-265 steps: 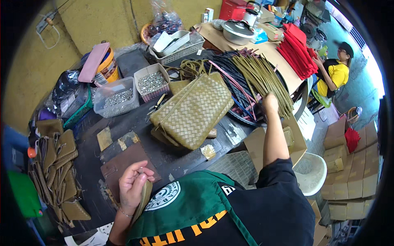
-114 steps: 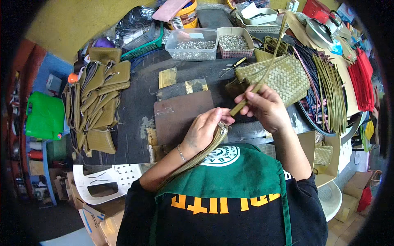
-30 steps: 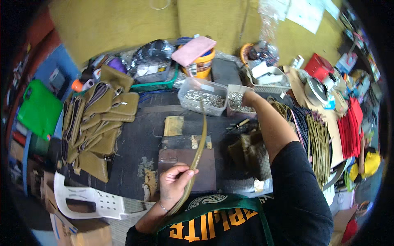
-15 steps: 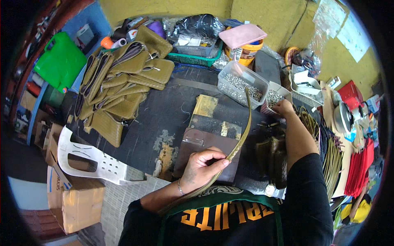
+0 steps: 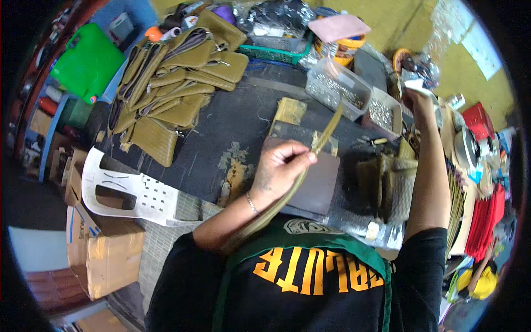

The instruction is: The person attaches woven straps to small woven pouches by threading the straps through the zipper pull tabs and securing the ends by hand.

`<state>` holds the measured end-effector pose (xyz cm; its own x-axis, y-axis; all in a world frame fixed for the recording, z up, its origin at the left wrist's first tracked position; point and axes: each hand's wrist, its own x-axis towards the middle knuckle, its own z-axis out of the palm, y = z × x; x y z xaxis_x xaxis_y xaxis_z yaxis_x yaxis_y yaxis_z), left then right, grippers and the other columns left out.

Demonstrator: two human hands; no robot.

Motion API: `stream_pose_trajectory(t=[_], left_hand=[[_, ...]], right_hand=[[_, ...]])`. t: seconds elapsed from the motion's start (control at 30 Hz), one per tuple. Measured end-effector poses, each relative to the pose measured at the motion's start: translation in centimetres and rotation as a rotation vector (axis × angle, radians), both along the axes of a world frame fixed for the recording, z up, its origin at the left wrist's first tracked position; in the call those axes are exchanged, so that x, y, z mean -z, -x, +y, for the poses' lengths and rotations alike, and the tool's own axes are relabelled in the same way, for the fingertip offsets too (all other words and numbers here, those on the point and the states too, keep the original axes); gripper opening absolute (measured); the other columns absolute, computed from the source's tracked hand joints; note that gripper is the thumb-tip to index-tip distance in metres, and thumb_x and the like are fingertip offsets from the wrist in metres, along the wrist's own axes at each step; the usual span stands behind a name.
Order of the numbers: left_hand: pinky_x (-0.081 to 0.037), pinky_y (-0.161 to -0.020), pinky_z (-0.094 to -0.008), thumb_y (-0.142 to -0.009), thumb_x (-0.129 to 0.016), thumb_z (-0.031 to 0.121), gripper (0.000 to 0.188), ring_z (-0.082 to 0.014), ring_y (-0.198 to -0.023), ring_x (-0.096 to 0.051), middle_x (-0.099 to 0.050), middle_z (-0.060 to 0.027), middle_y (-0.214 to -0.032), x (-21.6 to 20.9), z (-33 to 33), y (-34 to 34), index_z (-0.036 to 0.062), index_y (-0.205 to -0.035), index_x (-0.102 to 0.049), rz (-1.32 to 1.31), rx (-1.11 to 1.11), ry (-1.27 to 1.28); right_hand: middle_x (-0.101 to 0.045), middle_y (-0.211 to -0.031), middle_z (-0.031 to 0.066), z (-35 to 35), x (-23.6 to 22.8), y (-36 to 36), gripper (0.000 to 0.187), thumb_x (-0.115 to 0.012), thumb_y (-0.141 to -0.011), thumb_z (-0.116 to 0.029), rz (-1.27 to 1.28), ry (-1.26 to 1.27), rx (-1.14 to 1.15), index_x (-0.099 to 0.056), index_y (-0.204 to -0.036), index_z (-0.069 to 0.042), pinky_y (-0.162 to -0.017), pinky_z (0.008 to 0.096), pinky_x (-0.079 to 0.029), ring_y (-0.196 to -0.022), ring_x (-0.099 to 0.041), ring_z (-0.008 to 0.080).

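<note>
My left hand (image 5: pixel 281 166) pinches an olive strap (image 5: pixel 330 131) between thumb and fingers over the table's middle. The strap's free end points up and away, and its other end trails along my left forearm. Below it lies a flat brown board (image 5: pixel 318 191). My right hand (image 5: pixel 419 106) reaches to the far right, at a white container behind the small parts basket; its fingers are dark and blurred. Beside that arm stand a basket of small metal pieces (image 5: pixel 381 112) and a clear plastic tub (image 5: pixel 354 87) holding more of them. Folded olive pieces (image 5: pixel 401 188) lie nearer me.
A heap of olive zippered pouches (image 5: pixel 182 83) covers the table's far left. Behind stand a green basket (image 5: pixel 271 53) and a yellow bucket (image 5: pixel 345 52) with a pink pouch on top. At left are a white plastic chair (image 5: pixel 130 193) and a cardboard box (image 5: pixel 116 254). Red strips (image 5: pixel 485 221) hang at right.
My right hand has left the small basket of metal pieces and moved farther back and right. My left hand still pinches the strap. The whole view has shifted.
</note>
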<state>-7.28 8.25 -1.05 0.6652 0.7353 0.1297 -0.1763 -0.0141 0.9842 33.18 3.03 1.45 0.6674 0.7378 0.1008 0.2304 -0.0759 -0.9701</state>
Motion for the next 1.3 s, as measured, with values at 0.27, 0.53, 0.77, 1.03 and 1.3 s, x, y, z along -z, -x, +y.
stream_pose_trajectory(t=[0.27, 0.53, 0.77, 1.03, 1.3], left_hand=[[-0.043, -0.063, -0.0194, -0.078, -0.056, 0.004, 0.006, -0.0088, -0.070, -0.055, -0.058, -0.0050, -0.075, 0.7, 2.0, 0.8, -0.0017, -0.079, -0.058, 0.040, 0.025, -0.162], [-0.041, -0.056, -0.0209, -0.074, -0.062, 0.006, 0.010, -0.0087, -0.063, -0.051, -0.056, -0.0048, -0.072, 0.0, 1.1, 1.6, -0.0026, -0.078, -0.059, 0.041, 0.142, -0.301], [-0.044, -0.060, -0.0251, -0.073, -0.061, 0.004, 0.009, -0.0169, -0.066, -0.055, -0.056, -0.0083, -0.074, -0.9, 1.5, 3.4, -0.0018, -0.078, -0.058, -0.010, 0.193, -0.536], [-0.044, -0.059, -0.0245, -0.072, -0.062, 0.002, 0.009, -0.0163, -0.068, -0.055, -0.057, -0.0086, -0.075, -1.1, 2.9, 4.3, -0.0015, -0.079, -0.058, -0.075, 0.230, -0.668], [-0.046, -0.058, -0.0292, -0.070, -0.060, 0.000, 0.010, -0.0221, -0.066, -0.057, -0.056, -0.0113, -0.075, -1.2, 3.7, 4.5, -0.0035, -0.079, -0.056, -0.105, 0.280, -0.705]], right_hand=[[-0.060, -0.074, 0.0026, -5.8, -4.2, 22.0, 0.007, -0.062, -0.073, -0.005, 0.063, -0.112, -0.231, -0.059, -0.079, -0.003, -0.066, 0.0226, -0.046, -0.070, -0.056, 0.0098], [-0.060, -0.081, 0.0098, -7.0, 2.8, 32.3, 0.010, -0.057, -0.076, -0.001, 0.826, -0.438, -0.161, -0.057, -0.085, 0.002, -0.070, 0.0268, -0.049, -0.076, -0.059, 0.0178], [-0.057, -0.083, 0.0047, -5.5, 3.3, 34.1, 0.010, -0.058, -0.076, -0.003, 0.453, -0.474, -0.138, -0.057, -0.086, 0.001, -0.067, 0.0205, -0.043, -0.074, -0.052, 0.0085], [-0.057, -0.085, 0.0047, -4.7, 2.5, 35.8, 0.009, -0.058, -0.075, 0.000, 0.366, -0.421, -0.089, -0.057, -0.085, 0.002, -0.073, 0.0219, -0.042, -0.079, -0.052, 0.0101], [-0.055, -0.084, 0.0049, -3.9, 2.5, 35.9, 0.007, -0.059, -0.074, 0.002, 0.266, -0.404, -0.090, -0.057, -0.080, 0.002, -0.071, 0.0216, -0.043, -0.077, -0.052, 0.0099]])
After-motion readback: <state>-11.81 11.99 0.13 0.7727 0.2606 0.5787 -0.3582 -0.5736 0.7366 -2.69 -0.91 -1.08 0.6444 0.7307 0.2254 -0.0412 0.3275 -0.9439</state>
